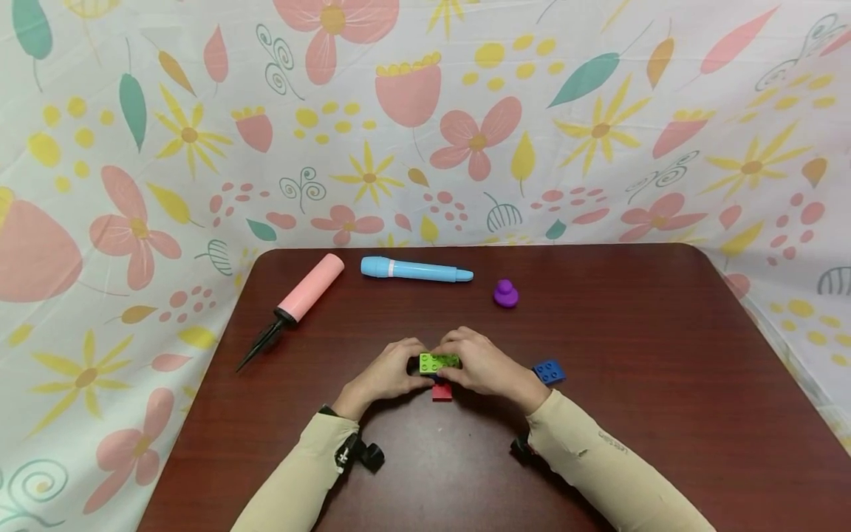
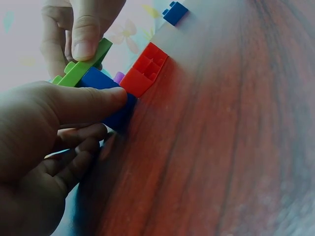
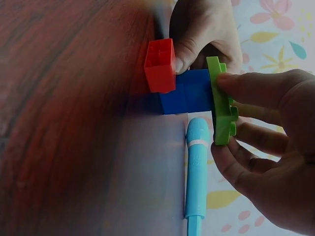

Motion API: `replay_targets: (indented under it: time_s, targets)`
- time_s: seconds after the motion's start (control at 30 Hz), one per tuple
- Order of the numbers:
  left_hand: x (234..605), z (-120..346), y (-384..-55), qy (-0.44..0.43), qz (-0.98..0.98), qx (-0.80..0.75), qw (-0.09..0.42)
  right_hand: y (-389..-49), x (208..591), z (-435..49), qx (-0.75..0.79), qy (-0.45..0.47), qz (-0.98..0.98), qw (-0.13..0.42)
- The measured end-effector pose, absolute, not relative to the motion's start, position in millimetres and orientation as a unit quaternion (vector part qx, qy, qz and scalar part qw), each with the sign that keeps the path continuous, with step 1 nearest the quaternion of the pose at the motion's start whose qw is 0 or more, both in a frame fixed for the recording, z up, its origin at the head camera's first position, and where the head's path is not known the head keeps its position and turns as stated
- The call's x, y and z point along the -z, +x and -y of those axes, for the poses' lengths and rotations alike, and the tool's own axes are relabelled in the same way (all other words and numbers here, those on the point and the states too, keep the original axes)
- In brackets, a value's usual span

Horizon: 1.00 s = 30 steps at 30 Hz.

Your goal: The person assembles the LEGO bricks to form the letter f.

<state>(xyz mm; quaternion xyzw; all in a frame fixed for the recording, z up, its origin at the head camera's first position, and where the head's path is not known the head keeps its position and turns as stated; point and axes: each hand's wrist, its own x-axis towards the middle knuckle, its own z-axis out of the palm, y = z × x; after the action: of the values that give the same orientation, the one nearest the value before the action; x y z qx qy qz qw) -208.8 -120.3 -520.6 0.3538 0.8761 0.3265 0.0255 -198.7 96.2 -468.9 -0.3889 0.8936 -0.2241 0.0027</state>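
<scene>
My left hand [image 1: 388, 373] holds a stack of blue toy bricks [image 3: 197, 91], its thumb pressed along the side nearest me. On top of the stack sits a flat lime-green brick [image 3: 222, 103], which my right hand [image 1: 482, 362] pinches between thumb and fingers. In the right wrist view the green brick lies against the top of the blue ones and overhangs them. A red brick [image 1: 442, 392] is on the near side of the stack, low by the table, with its hollow underside showing in the left wrist view.
A loose blue brick [image 1: 549, 372] lies just beyond my right wrist. Farther back are a purple knob-shaped piece [image 1: 505, 294], a light-blue microphone-shaped toy [image 1: 417, 270] and a pink hand pump [image 1: 311, 288] with a black end. A floral cloth [image 1: 425, 148] hangs behind the brown table [image 1: 665, 332].
</scene>
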Motion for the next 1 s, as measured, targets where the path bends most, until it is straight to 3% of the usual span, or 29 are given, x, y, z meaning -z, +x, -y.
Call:
replay_targets:
  time_s: [1.0]
  targets:
    - [520.2,119.4,-208.6,0.346,-0.878,-0.331,0.026,-196.1,468.1,-92.6,0.229,-0.372,-0.899,0.013]
